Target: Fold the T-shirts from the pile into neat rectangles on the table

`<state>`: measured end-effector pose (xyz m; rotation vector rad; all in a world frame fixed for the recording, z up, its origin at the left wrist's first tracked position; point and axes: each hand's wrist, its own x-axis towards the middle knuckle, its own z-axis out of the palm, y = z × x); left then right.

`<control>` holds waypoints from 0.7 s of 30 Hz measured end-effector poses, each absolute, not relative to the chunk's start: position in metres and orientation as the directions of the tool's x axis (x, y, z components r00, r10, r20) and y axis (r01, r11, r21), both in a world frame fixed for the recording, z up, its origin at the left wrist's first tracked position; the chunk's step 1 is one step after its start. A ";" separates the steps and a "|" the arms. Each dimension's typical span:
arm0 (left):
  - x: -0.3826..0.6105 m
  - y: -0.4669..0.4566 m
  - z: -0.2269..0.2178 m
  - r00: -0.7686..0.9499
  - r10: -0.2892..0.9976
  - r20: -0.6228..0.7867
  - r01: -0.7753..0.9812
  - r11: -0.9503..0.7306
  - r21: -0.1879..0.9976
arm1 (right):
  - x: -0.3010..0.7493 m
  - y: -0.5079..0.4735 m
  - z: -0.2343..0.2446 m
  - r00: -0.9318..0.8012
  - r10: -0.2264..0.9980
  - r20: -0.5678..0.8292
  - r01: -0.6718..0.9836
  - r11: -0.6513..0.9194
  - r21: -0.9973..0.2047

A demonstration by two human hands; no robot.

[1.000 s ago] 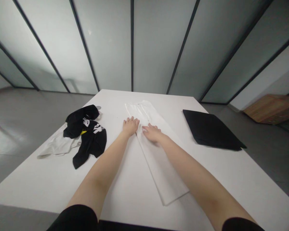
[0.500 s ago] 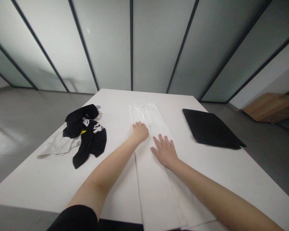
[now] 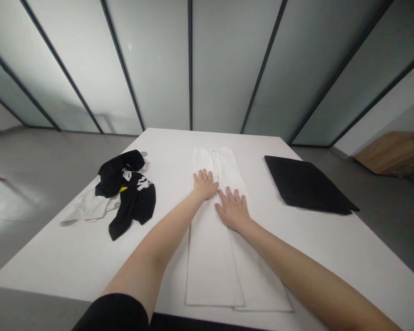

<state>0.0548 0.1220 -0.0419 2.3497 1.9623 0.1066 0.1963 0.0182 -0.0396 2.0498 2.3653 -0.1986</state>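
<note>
White trousers (image 3: 215,262) folded lengthwise on white table (image 3: 72,262); left hand (image 3: 204,185) & right hand (image 3: 232,210) flat on top, fingers apart

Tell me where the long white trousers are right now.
In the head view, the long white trousers lie flat mid-table under the left hand and right hand, between a crumpled black T-shirt and a flat black square item.

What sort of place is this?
Probably an office or studio workroom: frosted glass partitions in dark frames, a grey floor, and a large white table with white trousers laid flat.
</note>
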 end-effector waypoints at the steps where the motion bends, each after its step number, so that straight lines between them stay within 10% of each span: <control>1: 0.050 0.131 -0.041 0.195 0.981 0.011 0.976 -0.195 0.098 | 0.191 0.027 -0.039 -0.136 0.987 -0.087 0.987 0.127 -0.101; 15: 0.016 0.182 -0.031 0.227 0.940 0.255 0.954 -0.268 0.137 | 0.163 0.087 -0.031 -0.152 0.988 -0.025 0.975 0.146 -0.170; 21: 0.013 0.155 -0.036 0.321 0.940 0.116 0.934 -0.334 0.125 | 0.163 0.055 -0.028 -0.099 0.994 -0.049 0.981 0.089 -0.172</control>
